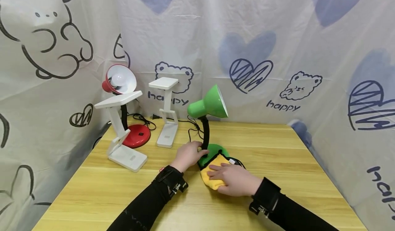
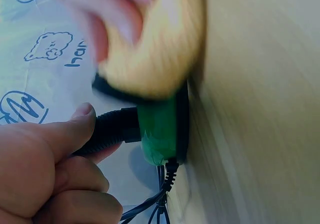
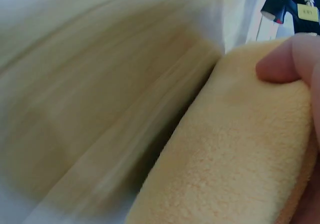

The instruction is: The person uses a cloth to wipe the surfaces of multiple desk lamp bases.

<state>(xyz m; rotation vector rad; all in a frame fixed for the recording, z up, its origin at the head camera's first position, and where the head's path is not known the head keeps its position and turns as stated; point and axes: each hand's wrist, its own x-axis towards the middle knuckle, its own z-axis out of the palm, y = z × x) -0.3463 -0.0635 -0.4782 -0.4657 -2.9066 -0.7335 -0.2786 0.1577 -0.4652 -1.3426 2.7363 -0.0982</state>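
Observation:
A green desk lamp stands upright at the middle of the table, with a black bendable neck and a round green base. My left hand grips the neck low down, thumb and fingers around it in the left wrist view. Over the front of the base lies a thick yellow plush cloth with black edging and a small white tag. My right hand holds this cloth against the base, fingers spread over its top and the thumb at its near side. The cloth hides part of the base.
To the left stand a red desk lamp and a white folding lamp; another white folding lamp is farther back. Black cords lie behind the lamps. Printed curtains surround the wooden table.

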